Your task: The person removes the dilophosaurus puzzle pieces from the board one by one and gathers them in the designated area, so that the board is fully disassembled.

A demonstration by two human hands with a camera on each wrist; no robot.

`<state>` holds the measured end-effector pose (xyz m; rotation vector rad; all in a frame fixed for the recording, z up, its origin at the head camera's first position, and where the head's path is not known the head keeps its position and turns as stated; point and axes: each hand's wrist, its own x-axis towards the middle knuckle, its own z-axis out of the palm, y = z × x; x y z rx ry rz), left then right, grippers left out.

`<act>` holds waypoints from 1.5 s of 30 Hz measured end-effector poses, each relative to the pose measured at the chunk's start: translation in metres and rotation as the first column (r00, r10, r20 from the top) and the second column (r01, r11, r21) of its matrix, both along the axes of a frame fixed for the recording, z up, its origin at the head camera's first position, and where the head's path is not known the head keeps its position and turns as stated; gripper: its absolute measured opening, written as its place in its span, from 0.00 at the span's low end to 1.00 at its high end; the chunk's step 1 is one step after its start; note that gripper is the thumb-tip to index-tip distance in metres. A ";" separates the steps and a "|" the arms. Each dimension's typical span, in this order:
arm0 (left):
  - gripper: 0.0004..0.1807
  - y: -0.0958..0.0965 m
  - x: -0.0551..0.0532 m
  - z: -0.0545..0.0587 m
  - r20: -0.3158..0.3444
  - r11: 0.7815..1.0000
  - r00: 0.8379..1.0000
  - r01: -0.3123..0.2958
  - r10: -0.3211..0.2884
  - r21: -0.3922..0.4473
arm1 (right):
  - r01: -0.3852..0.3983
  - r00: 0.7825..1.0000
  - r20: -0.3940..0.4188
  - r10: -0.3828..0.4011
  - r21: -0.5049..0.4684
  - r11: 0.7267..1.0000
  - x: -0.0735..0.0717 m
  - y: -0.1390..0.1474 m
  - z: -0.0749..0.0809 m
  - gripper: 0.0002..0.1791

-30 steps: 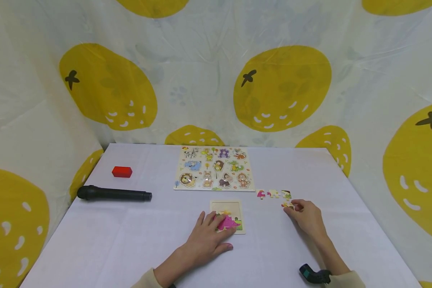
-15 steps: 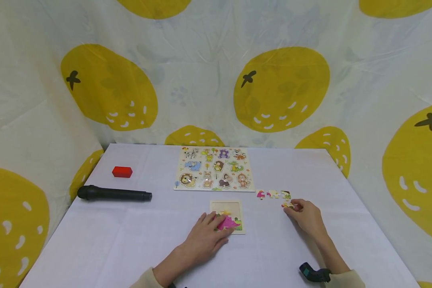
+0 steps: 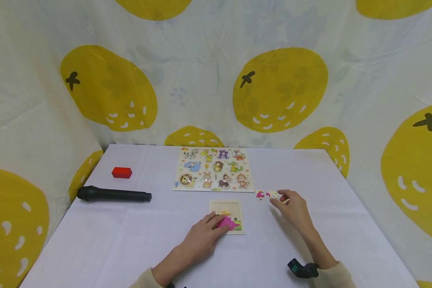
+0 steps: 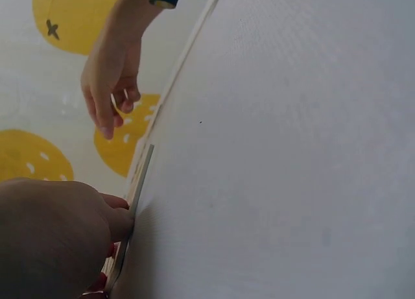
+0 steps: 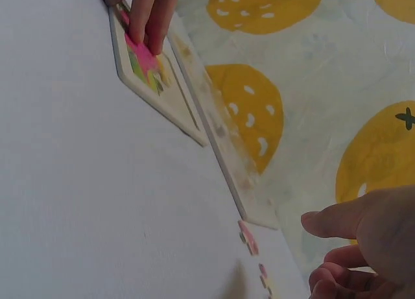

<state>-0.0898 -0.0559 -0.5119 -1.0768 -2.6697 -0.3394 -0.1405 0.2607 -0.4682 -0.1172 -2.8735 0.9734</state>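
Frame [image 3: 232, 207]: bottom filled, top bare, pieces [image 3: 260, 195] left. Left grip [image 3: 204, 235] on it, fingers extended; right grip [image 3: 294, 209]: can't tell if holding.

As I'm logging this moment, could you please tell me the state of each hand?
Left hand: open, resting on the small puzzle.
Right hand: by the loose pieces; whether it pinches one cannot be told.

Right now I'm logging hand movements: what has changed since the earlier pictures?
The right hand has moved leftward and slightly forward; the two rightmost pieces no longer show clearly, and whether it holds one is unclear. The left hand has tucked in its thumb but still rests on the small puzzle. The microphone and red block stayed put.
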 end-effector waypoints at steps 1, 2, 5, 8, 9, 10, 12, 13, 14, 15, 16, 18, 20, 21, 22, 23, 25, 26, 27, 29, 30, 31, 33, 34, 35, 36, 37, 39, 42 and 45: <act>0.15 0.000 0.000 0.000 -0.010 1.000 1.000 0.001 -0.001 0.023 | -0.004 1.000 0.003 0.004 -0.006 1.000 -0.001 -0.004 0.001 0.29; 0.14 0.000 0.000 0.000 -0.015 0.999 1.000 0.000 0.001 0.042 | -0.009 1.000 0.006 0.009 -0.010 1.000 -0.001 -0.008 0.001 0.28; 0.13 0.000 0.000 0.000 -0.001 0.997 1.000 -0.007 0.007 0.083 | -0.029 1.000 0.012 0.029 -0.023 0.999 -0.003 -0.021 0.003 0.28; 0.13 0.000 0.000 0.002 0.044 0.997 0.999 -0.018 0.014 0.081 | -0.051 0.999 0.007 0.051 -0.031 0.998 -0.005 -0.033 0.003 0.26; 0.13 0.000 0.000 0.002 0.060 0.997 0.998 -0.021 0.016 0.078 | -0.062 0.998 0.003 0.062 -0.037 0.997 -0.005 -0.037 0.003 0.26; 0.13 0.000 0.000 0.002 0.073 0.997 0.997 -0.024 0.019 0.072 | -0.070 0.998 0.001 0.070 -0.041 0.997 -0.005 -0.040 0.003 0.26; 0.13 0.000 -0.001 0.002 0.088 0.998 0.996 -0.027 0.021 0.065 | -0.090 0.996 -0.006 0.090 -0.049 0.995 -0.006 -0.048 0.002 0.25; 0.13 0.000 -0.001 0.002 0.093 0.998 0.995 -0.029 0.023 0.062 | -0.103 0.995 -0.009 0.102 -0.052 0.993 -0.007 -0.052 0.001 0.24; 0.13 0.000 -0.001 0.002 0.097 0.998 0.995 -0.029 0.023 0.060 | -0.113 0.994 -0.009 0.113 -0.055 0.992 -0.007 -0.056 0.001 0.24; 0.13 0.000 -0.001 0.002 0.099 0.998 0.995 -0.030 0.024 0.059 | -0.125 0.992 -0.009 0.125 -0.059 0.990 -0.007 -0.059 0.000 0.24; 0.13 0.000 -0.001 0.002 0.103 0.998 0.994 -0.031 0.026 0.056 | -0.136 0.991 -0.006 0.135 -0.064 0.989 -0.007 -0.063 -0.001 0.23; 0.13 0.000 -0.001 0.001 0.111 0.998 0.993 -0.033 0.027 0.052 | -0.161 0.987 -0.008 0.161 -0.076 0.984 -0.006 -0.070 -0.001 0.23; 0.14 0.000 -0.001 0.001 0.118 0.998 0.993 -0.034 0.028 0.048 | -0.182 0.983 -0.006 0.183 -0.090 0.979 -0.005 -0.076 -0.003 0.22; 0.14 0.000 -0.002 0.001 0.120 0.998 0.992 -0.035 0.029 0.047 | -0.195 0.981 -0.008 0.195 -0.097 0.976 -0.004 -0.079 -0.004 0.22; 0.14 0.000 -0.002 0.001 0.119 0.998 0.992 -0.035 0.029 0.047 | -0.208 0.978 -0.012 0.208 -0.104 0.972 -0.004 -0.081 -0.005 0.22; 0.13 0.000 -0.002 0.001 0.116 0.998 0.993 -0.033 0.027 0.048 | -0.221 0.975 -0.017 0.221 -0.110 0.969 -0.003 -0.084 -0.006 0.22; 0.13 0.000 -0.002 0.001 0.107 0.998 0.994 -0.030 0.025 0.052 | -0.246 0.969 -0.019 0.245 -0.113 0.963 -0.002 -0.089 -0.009 0.21; 0.13 0.000 -0.002 0.001 0.103 0.998 0.994 -0.029 0.023 0.054 | -0.258 0.966 -0.019 0.257 -0.110 0.960 -0.001 -0.091 -0.010 0.21; 0.13 0.000 -0.002 0.001 0.099 0.998 0.995 -0.027 0.021 0.054 | -0.269 0.963 -0.018 0.269 -0.109 0.957 0.000 -0.094 -0.011 0.21; 0.13 0.000 -0.002 0.002 0.094 0.998 0.995 -0.024 0.018 0.057 | -0.288 0.958 -0.011 0.288 -0.099 0.953 0.002 -0.098 -0.012 0.20; 0.12 0.000 -0.002 0.002 0.091 0.998 0.996 -0.023 0.018 0.057 | -0.292 0.956 0.001 0.294 -0.093 0.952 0.003 -0.100 -0.012 0.19; 0.12 0.000 -0.002 0.002 0.090 0.998 0.996 -0.023 0.018 0.056 | -0.297 0.954 0.013 0.299 -0.089 0.951 0.003 -0.103 -0.012 0.19; 0.12 0.000 -0.002 0.002 0.086 0.998 0.996 -0.022 0.018 0.054 | -0.303 0.951 0.035 0.307 -0.079 0.950 0.005 -0.106 -0.012 0.18; 0.12 0.000 -0.002 0.002 0.083 0.998 0.996 -0.021 0.017 0.054 | -0.307 0.950 0.042 0.310 -0.072 0.949 0.005 -0.108 -0.013 0.17; 0.11 0.000 -0.002 0.002 0.079 0.998 0.997 -0.021 0.016 0.053 | -0.308 0.948 0.058 0.312 -0.066 0.949 0.005 -0.110 -0.014 0.17; 0.11 0.000 -0.002 0.001 0.076 0.998 0.997 -0.020 0.015 0.054 | -0.311 0.947 0.064 0.315 -0.057 0.949 0.006 -0.111 -0.014 0.16; 0.11 0.000 -0.002 0.001 0.075 0.998 0.997 -0.019 0.015 0.055 | -0.316 0.945 0.069 0.319 -0.046 0.948 0.006 -0.112 -0.015 0.16; 0.11 0.000 -0.002 0.002 0.072 0.998 0.997 -0.017 0.013 0.058 | -0.326 0.942 0.074 0.327 -0.023 0.945 0.007 -0.114 -0.017 0.16; 0.10 0.000 -0.002 0.002 0.077 0.998 0.997 -0.018 0.014 0.061 | -0.334 0.940 0.077 0.333 -0.001 0.943 0.009 -0.117 -0.017 0.14; 0.10 0.000 -0.002 0.001 0.080 0.998 0.997 -0.017 0.013 0.056 | -0.342 0.937 0.074 0.341 0.010 0.940 0.011 -0.118 -0.017 0.12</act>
